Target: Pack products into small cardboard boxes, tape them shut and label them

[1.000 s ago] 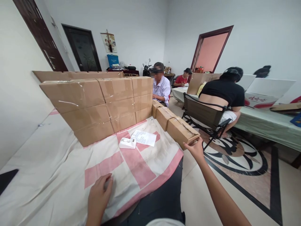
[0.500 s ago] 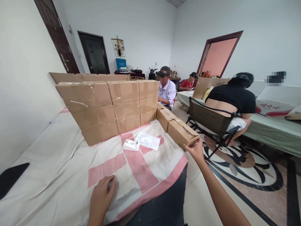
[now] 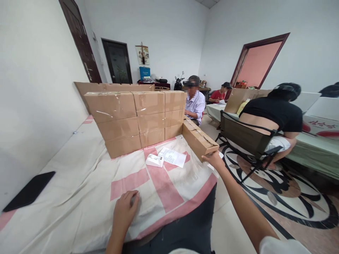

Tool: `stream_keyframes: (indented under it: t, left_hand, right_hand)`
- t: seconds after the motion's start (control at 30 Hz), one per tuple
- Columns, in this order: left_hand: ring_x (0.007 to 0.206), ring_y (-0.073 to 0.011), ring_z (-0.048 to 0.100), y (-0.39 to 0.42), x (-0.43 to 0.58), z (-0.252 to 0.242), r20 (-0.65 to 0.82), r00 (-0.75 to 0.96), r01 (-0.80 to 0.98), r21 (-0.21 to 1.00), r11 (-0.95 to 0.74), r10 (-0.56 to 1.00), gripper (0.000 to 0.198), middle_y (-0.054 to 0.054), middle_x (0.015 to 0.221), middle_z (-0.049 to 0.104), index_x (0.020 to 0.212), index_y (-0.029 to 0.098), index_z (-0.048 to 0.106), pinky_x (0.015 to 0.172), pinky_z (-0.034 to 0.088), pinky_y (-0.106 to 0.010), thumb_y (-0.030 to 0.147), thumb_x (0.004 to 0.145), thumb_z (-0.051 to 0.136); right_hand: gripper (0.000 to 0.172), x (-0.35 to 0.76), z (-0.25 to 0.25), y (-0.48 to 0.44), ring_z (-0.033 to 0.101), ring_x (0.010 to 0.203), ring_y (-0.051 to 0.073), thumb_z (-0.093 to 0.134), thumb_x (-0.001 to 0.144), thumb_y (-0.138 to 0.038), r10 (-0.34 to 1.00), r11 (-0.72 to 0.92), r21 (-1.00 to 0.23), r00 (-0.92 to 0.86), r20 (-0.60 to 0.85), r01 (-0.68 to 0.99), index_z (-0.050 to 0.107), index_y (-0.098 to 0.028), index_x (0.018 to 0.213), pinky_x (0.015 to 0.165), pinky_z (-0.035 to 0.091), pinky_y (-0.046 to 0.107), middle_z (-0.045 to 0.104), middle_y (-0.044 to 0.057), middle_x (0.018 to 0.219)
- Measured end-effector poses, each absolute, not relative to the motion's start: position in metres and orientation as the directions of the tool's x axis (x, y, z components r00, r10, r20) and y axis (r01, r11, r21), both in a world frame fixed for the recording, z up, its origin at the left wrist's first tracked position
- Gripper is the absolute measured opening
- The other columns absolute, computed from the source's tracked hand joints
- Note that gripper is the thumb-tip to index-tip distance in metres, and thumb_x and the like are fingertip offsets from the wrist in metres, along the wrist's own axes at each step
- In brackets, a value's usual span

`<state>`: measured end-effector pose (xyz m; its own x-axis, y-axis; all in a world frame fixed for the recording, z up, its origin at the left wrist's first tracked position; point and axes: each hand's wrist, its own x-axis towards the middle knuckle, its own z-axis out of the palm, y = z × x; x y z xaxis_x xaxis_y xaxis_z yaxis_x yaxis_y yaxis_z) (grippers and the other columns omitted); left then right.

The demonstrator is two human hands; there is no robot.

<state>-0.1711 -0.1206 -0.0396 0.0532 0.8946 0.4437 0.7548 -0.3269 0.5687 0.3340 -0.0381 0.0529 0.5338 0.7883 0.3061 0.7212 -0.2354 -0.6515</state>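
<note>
My right hand (image 3: 215,161) grips the near end of a long cardboard box (image 3: 198,144), thumb at its lower corner. Part of the fingers is hidden at the box end, where something white shows beside them. This box lies in a row running back to the right end of a stack of taped cardboard boxes (image 3: 119,125). On the cloth (image 3: 90,197), my left hand (image 3: 126,207) rests with fingers loosely bent and thumb apart, holding nothing. Ahead of it are a small white device (image 3: 154,161) and a printed paper sheet (image 3: 176,157).
A black flat object (image 3: 29,190) lies at the left. Behind the stack sits a person in a light shirt (image 3: 195,105). To the right, a person in black sits in a folding chair (image 3: 242,134) by a green-covered table (image 3: 309,150). Another person in red sits farther back.
The near box has slid away from me, up against the stack's end, with my right hand following on it. The view has turned slightly left. My left hand stays on the cloth.
</note>
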Motion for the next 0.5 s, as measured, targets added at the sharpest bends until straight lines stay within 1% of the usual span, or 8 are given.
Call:
stream_keyframes:
  t: [0.07,0.13,0.17,0.2,0.27,0.33,0.4,0.5]
  left_hand:
    - [0.092,-0.0244,0.070,-0.122,-0.170,-0.037,0.454,0.059,0.753,0.565,-0.339,0.889,0.032,-0.006,0.095,0.076,0.094,0.023,0.071,0.084,0.055,-0.040,0.047,0.093,0.049]
    - [0.090,-0.0238,0.071,-0.122,-0.169,-0.035,0.461,0.064,0.749,0.564,-0.347,0.885,0.031,-0.005,0.093,0.075,0.093,0.023,0.071,0.083,0.055,-0.039,0.045,0.094,0.049]
    - [0.090,-0.0237,0.070,-0.123,-0.169,-0.034,0.463,0.061,0.749,0.565,-0.347,0.884,0.031,-0.005,0.093,0.075,0.092,0.023,0.071,0.083,0.055,-0.039,0.044,0.094,0.049]
    - [0.091,-0.0237,0.070,-0.123,-0.169,-0.033,0.463,0.057,0.748,0.567,-0.345,0.885,0.030,-0.005,0.093,0.075,0.092,0.023,0.071,0.083,0.055,-0.040,0.044,0.094,0.049]
    - [0.092,-0.0242,0.070,-0.124,-0.169,-0.032,0.455,0.056,0.741,0.578,-0.342,0.889,0.030,-0.006,0.094,0.075,0.093,0.023,0.071,0.083,0.054,-0.040,0.044,0.094,0.049]
    - [0.092,-0.0245,0.069,-0.125,-0.169,-0.031,0.441,0.062,0.724,0.598,-0.344,0.895,0.031,-0.007,0.094,0.075,0.093,0.022,0.071,0.084,0.054,-0.040,0.044,0.094,0.049]
    - [0.092,-0.0250,0.069,-0.125,-0.169,-0.031,0.427,0.072,0.715,0.608,-0.345,0.901,0.032,-0.007,0.093,0.074,0.093,0.022,0.070,0.085,0.052,-0.041,0.044,0.094,0.047]
    - [0.093,-0.0270,0.067,-0.126,-0.169,-0.031,0.403,0.077,0.727,0.603,-0.328,0.912,0.031,-0.007,0.094,0.073,0.091,0.023,0.070,0.084,0.049,-0.043,0.043,0.093,0.048]
  right_hand:
    - [0.055,0.306,0.049,-0.049,0.066,0.095,0.039,0.076,0.067,-0.063,0.844,-0.288,-0.591,0.491,0.215,0.753,0.065,-0.015,0.090,0.087,0.047,0.053,0.070,0.017,0.087]
    - [0.047,0.272,0.039,-0.065,0.064,0.103,0.042,0.071,0.075,-0.063,0.883,-0.286,-0.524,0.433,0.181,0.802,0.067,-0.016,0.078,0.093,0.042,0.058,0.070,0.019,0.088]
    - [0.045,0.256,0.033,-0.074,0.060,0.112,0.044,0.070,0.077,-0.060,0.892,-0.273,-0.481,0.406,0.198,0.833,0.069,-0.015,0.081,0.098,0.037,0.061,0.070,0.022,0.097]
    - [0.041,0.242,0.028,-0.082,0.054,0.120,0.045,0.069,0.080,-0.055,0.897,-0.265,-0.402,0.377,0.232,0.876,0.070,-0.014,0.087,0.101,0.033,0.062,0.068,0.024,0.109]
    - [0.038,0.224,0.023,-0.093,0.049,0.124,0.044,0.062,0.087,-0.048,0.906,-0.274,-0.205,0.324,0.271,0.939,0.071,-0.014,0.100,0.102,0.030,0.062,0.065,0.024,0.120]
    - [0.038,0.220,0.025,-0.095,0.050,0.122,0.042,0.055,0.092,-0.044,0.920,-0.292,-0.071,0.300,0.251,0.954,0.070,-0.013,0.106,0.100,0.032,0.062,0.064,0.023,0.122]
    - [0.039,0.226,0.031,-0.092,0.048,0.124,0.043,0.053,0.093,-0.043,0.936,-0.290,-0.056,0.295,0.189,0.955,0.069,-0.012,0.109,0.100,0.032,0.063,0.062,0.023,0.125]
    - [0.039,0.236,0.042,-0.089,0.050,0.124,0.043,0.055,0.092,-0.042,0.954,-0.270,-0.081,0.278,0.111,0.960,0.068,-0.011,0.112,0.097,0.037,0.061,0.061,0.022,0.128]
